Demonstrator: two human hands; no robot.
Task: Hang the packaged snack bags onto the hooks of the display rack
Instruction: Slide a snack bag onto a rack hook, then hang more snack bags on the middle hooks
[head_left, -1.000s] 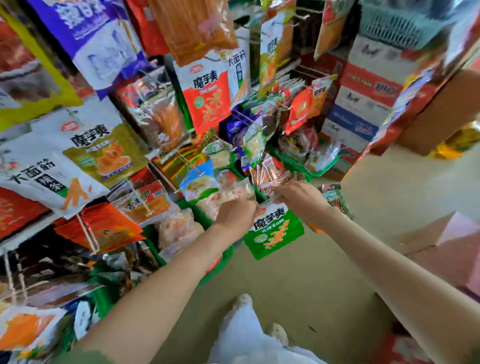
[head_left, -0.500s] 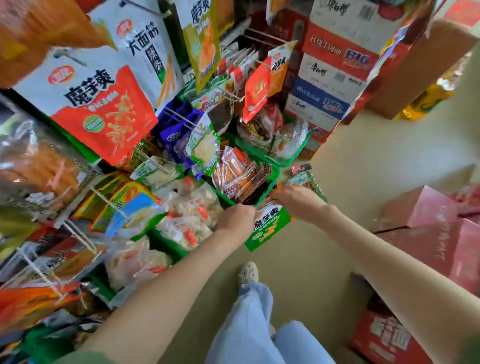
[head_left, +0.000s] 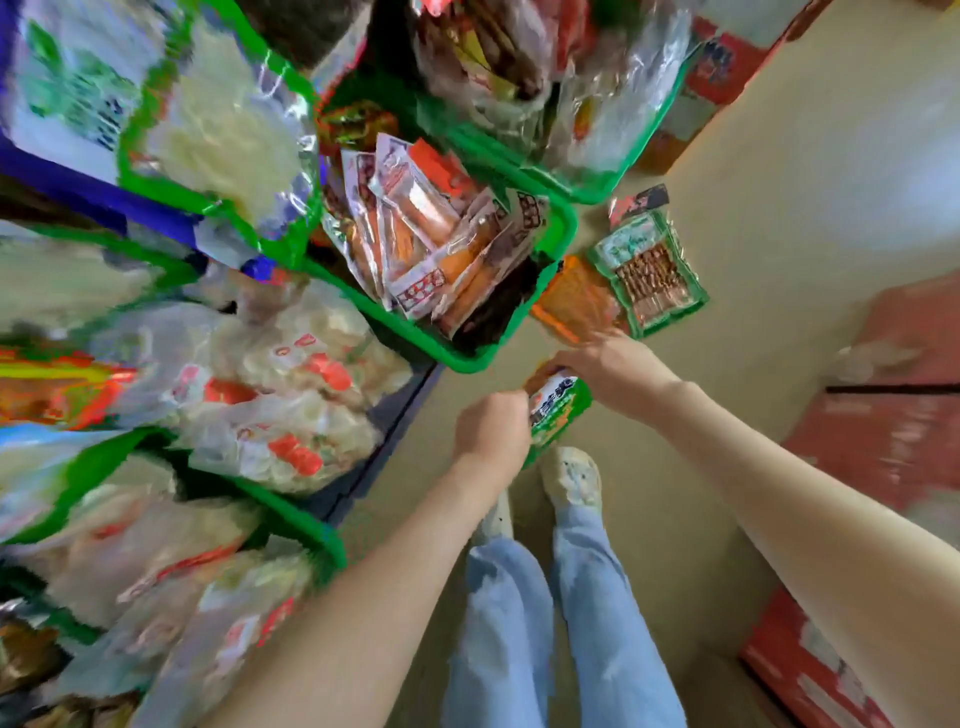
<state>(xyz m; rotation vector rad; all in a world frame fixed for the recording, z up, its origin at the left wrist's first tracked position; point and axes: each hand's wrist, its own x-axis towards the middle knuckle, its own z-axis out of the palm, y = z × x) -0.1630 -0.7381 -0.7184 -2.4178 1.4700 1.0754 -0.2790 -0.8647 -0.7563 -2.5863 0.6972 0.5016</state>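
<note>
Currently my left hand (head_left: 491, 434) and right hand (head_left: 613, 371) both clutch one green snack bag (head_left: 563, 410), not yet hung, with more packets (head_left: 649, 275) lying on the floor (head_left: 779, 208) farther right.

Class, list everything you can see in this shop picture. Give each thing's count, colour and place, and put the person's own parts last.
green snack bag: one, green and white, held between both hands.
baskets: several, green, left and top, full of packets.
floor packets: three, green, orange and reddish, beside the middle basket.
boxes: at least two, red, right edge.
floor: one, beige, right of the baskets.
shoes: two, pale, below the hands.
legs: two, light blue jeans, bottom centre.
left hand: one, grips the bag's side.
right hand: one, holds the bag's top.
</note>
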